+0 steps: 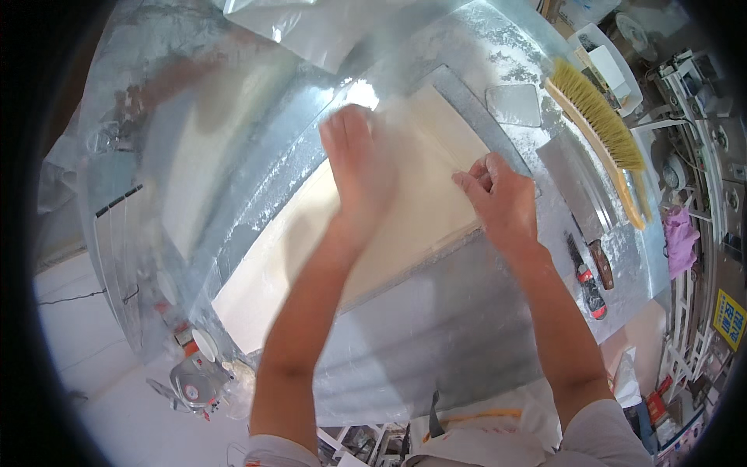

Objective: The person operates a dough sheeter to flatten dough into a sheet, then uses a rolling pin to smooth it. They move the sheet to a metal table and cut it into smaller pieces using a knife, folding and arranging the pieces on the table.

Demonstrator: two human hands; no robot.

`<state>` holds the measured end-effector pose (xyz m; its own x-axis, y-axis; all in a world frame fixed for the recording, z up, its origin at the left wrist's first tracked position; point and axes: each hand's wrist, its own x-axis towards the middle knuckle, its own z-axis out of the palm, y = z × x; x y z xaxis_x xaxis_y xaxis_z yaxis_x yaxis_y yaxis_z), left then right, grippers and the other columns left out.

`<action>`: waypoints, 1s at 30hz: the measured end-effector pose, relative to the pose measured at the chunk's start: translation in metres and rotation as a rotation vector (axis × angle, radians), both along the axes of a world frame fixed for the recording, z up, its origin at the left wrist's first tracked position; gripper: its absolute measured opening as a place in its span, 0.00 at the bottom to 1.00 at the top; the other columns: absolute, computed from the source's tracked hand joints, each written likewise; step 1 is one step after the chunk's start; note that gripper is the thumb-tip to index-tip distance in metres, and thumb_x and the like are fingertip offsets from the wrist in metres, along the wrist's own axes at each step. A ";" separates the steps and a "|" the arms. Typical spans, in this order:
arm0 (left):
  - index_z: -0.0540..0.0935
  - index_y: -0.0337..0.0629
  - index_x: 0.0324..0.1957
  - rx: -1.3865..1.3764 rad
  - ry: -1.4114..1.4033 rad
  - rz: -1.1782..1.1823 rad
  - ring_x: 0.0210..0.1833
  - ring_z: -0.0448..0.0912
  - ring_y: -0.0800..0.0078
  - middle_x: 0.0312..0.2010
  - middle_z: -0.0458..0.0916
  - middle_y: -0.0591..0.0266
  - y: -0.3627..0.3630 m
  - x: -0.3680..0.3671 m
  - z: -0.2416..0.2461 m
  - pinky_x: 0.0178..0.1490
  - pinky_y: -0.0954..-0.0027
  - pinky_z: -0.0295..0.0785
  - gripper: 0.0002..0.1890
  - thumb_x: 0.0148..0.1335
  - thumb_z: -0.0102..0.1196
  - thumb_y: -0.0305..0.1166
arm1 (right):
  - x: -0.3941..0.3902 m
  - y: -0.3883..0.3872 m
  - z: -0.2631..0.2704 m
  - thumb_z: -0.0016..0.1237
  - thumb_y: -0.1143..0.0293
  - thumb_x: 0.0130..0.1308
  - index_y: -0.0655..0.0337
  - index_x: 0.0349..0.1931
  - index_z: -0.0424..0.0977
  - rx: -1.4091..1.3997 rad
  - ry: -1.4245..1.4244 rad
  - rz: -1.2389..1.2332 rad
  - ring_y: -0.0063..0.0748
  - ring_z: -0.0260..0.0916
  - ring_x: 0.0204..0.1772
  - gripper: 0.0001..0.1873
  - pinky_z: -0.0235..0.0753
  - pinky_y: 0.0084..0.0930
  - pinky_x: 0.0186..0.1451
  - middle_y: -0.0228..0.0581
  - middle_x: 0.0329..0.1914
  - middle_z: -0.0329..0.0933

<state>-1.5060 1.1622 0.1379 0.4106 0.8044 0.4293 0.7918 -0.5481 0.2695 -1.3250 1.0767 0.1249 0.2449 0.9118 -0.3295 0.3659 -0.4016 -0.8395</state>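
Note:
A long, pale sheet of dough [420, 192], seemingly layered, lies slantwise on a grey slab [467, 96] before me. My right hand [505, 201] is at the sheet's right edge, with thumb and curled fingers pinching the dough there. Over the sheet's far long edge is my left hand [356, 163], blurred by motion. Its fingers are bent close together; whether anything is in them is hidden. White flour dusts the steel worktop [408, 350] around the slab.
To the right lie a metal scraper plate [513, 105], a cleaver [575, 181], a utility knife [588, 289] and a bench brush [601, 122]. A white bin [621, 82] stands beyond. Shiny steel [192, 146] at upper left mirrors the scene. Clear plastic [303, 29] hangs at the top.

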 end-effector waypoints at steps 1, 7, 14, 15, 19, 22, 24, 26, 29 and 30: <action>0.73 0.34 0.55 -0.103 -0.018 0.005 0.61 0.69 0.49 0.55 0.74 0.48 -0.020 0.002 -0.004 0.67 0.51 0.58 0.17 0.65 0.53 0.24 | 0.000 0.001 -0.001 0.58 0.64 0.62 0.65 0.34 0.72 0.017 -0.005 -0.006 0.42 0.75 0.26 0.13 0.73 0.34 0.32 0.47 0.23 0.77; 0.55 0.34 0.72 -0.320 0.209 0.108 0.78 0.46 0.48 0.75 0.51 0.47 -0.057 0.018 -0.030 0.77 0.44 0.35 0.32 0.72 0.43 0.39 | 0.030 -0.060 0.004 0.55 0.68 0.63 0.65 0.36 0.73 0.238 -0.313 0.035 0.46 0.74 0.30 0.10 0.72 0.37 0.36 0.44 0.28 0.75; 0.55 0.38 0.73 -0.269 0.261 0.156 0.78 0.43 0.46 0.75 0.49 0.46 -0.064 0.020 -0.024 0.76 0.43 0.33 0.31 0.73 0.38 0.42 | 0.153 -0.174 -0.008 0.55 0.75 0.60 0.66 0.46 0.68 0.129 -0.884 0.151 0.53 0.72 0.43 0.15 0.72 0.44 0.49 0.49 0.38 0.72; 0.55 0.39 0.73 -0.264 0.246 0.165 0.78 0.43 0.46 0.75 0.49 0.46 -0.064 0.019 -0.024 0.76 0.43 0.33 0.31 0.74 0.38 0.42 | 0.160 -0.176 -0.012 0.55 0.75 0.59 0.66 0.47 0.67 0.085 -0.853 0.162 0.55 0.71 0.44 0.17 0.72 0.45 0.49 0.50 0.38 0.72; 0.55 0.35 0.73 -0.298 0.184 0.168 0.78 0.45 0.47 0.74 0.51 0.44 -0.065 0.020 -0.021 0.77 0.44 0.33 0.31 0.73 0.40 0.40 | 0.180 -0.168 -0.016 0.55 0.78 0.55 0.66 0.49 0.64 -0.008 -0.755 0.252 0.61 0.71 0.44 0.21 0.72 0.47 0.48 0.56 0.38 0.72; 0.58 0.32 0.70 -0.281 0.041 0.154 0.77 0.47 0.47 0.73 0.54 0.43 -0.066 0.017 -0.023 0.77 0.46 0.36 0.29 0.71 0.43 0.35 | 0.179 -0.160 -0.005 0.55 0.80 0.53 0.66 0.50 0.62 -0.010 -0.619 0.218 0.64 0.71 0.41 0.24 0.72 0.48 0.46 0.59 0.38 0.72; 0.60 0.30 0.68 -0.304 -0.114 0.141 0.77 0.49 0.48 0.73 0.55 0.43 -0.065 0.013 -0.023 0.78 0.48 0.38 0.27 0.70 0.44 0.32 | 0.177 -0.161 0.008 0.52 0.81 0.54 0.65 0.51 0.61 0.052 -0.623 0.189 0.53 0.74 0.34 0.24 0.73 0.43 0.40 0.54 0.34 0.73; 0.62 0.30 0.66 -0.288 -0.126 0.150 0.77 0.49 0.48 0.72 0.56 0.44 -0.068 0.005 -0.027 0.78 0.49 0.40 0.25 0.70 0.44 0.29 | 0.160 -0.160 0.047 0.52 0.79 0.58 0.64 0.52 0.61 -0.079 -0.452 0.132 0.42 0.74 0.32 0.22 0.73 0.39 0.38 0.48 0.30 0.73; 0.64 0.29 0.65 -0.285 -0.138 0.131 0.77 0.51 0.49 0.72 0.57 0.44 -0.067 0.006 -0.025 0.78 0.50 0.42 0.23 0.69 0.42 0.27 | 0.117 -0.152 0.098 0.48 0.71 0.68 0.60 0.51 0.61 -0.118 -0.362 0.143 0.36 0.71 0.29 0.15 0.71 0.36 0.33 0.43 0.23 0.71; 0.64 0.29 0.65 -0.291 -0.139 0.121 0.76 0.51 0.50 0.71 0.57 0.44 -0.068 0.006 -0.023 0.78 0.50 0.43 0.23 0.69 0.42 0.26 | 0.106 -0.143 0.104 0.47 0.70 0.69 0.61 0.50 0.61 -0.118 -0.333 0.163 0.49 0.73 0.29 0.13 0.71 0.41 0.33 0.50 0.23 0.73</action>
